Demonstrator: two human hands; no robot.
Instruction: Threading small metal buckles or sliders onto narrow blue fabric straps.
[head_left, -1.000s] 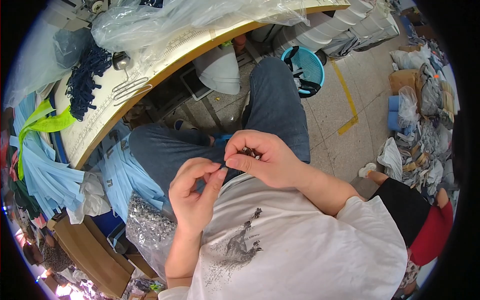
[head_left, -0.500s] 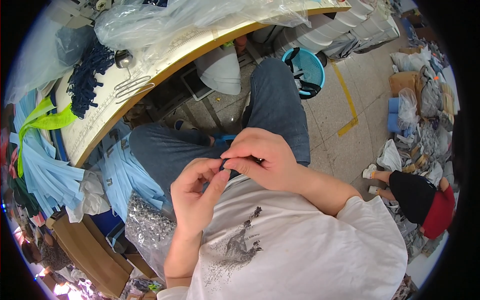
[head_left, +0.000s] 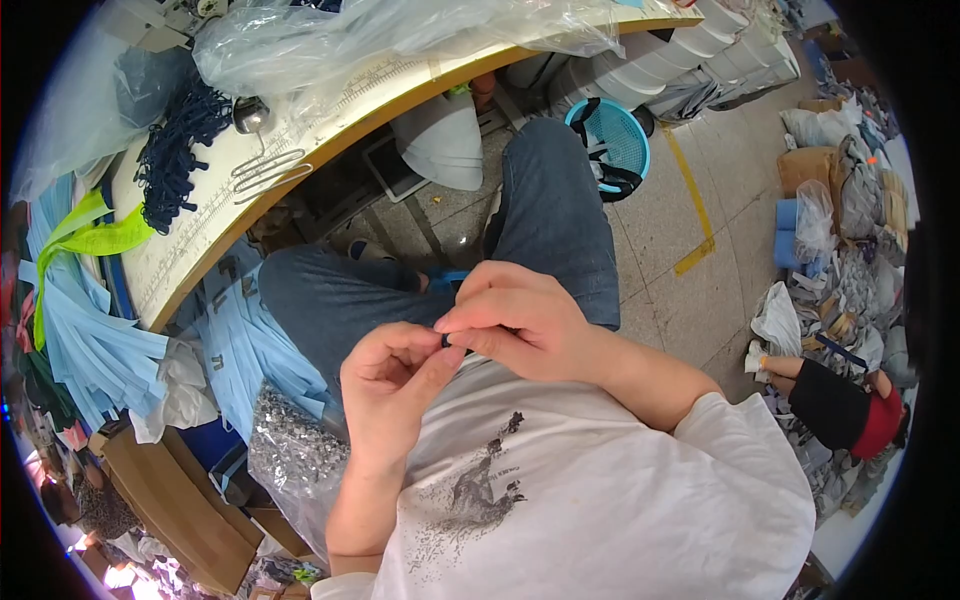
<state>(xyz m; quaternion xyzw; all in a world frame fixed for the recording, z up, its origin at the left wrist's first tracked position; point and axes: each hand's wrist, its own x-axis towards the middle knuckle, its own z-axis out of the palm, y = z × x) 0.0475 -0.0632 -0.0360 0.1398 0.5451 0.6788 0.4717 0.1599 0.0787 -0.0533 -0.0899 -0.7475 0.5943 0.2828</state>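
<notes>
Both hands meet in front of my lap over a small dark piece (head_left: 446, 341), most of it covered by the fingers, so its kind does not show. My left hand (head_left: 388, 392) pinches it between thumb and forefinger. From the other side, the thumb and fingertips of my right hand (head_left: 528, 322) close on the same piece. On the table at the upper left lies a heap of navy cord-like loops (head_left: 178, 165). Beside that heap are a bent metal wire (head_left: 268, 175) and a shiny round metal piece (head_left: 250, 113).
The curved table (head_left: 215, 225) bears clear plastic sheeting (head_left: 330, 45). Light blue strips (head_left: 100, 335) and a neon green band (head_left: 100, 240) hang at its left. Close by are a bag of glittery bits (head_left: 290, 450) and a cardboard box (head_left: 175, 505). A turquoise basket (head_left: 645, 150) stands ahead; a person (head_left: 830, 405) is at right.
My fingers have shifted slightly around the dark piece, and less of it shows. The person at right has moved a little and now has a dark strip near the hands.
</notes>
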